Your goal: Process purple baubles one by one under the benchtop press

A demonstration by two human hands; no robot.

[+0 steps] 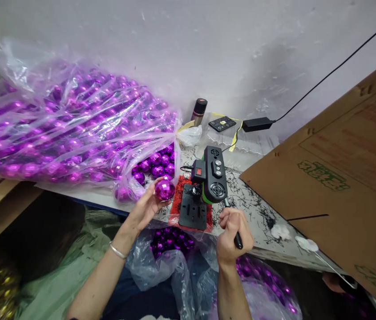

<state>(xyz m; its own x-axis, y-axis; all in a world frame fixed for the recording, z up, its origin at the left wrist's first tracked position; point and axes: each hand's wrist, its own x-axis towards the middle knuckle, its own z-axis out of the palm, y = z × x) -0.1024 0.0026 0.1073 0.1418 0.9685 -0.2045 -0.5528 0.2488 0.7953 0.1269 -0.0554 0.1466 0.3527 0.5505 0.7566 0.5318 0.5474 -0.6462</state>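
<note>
A shiny purple faceted bauble (164,190) rests in the fingers of my left hand (147,206), just left of a small black bench machine (215,174). My right hand (235,233) is wrapped around the machine's lever handle (238,241), whose black end sticks out below the fist. The machine has a red switch and a slotted black base plate (192,209), which lies on a red mat (176,209). Behind the left hand, a torn opening in a large clear plastic bag (74,120) shows more purple baubles (157,170).
Black scraps (248,200) litter the white table around the machine. A cardboard box (334,173) leans in at the right. Farther back are a dark bottle (199,109), a power adapter (257,124) with a cord, and a black card-like item (222,124). An open bag of purple baubles (171,242) sits below the table edge.
</note>
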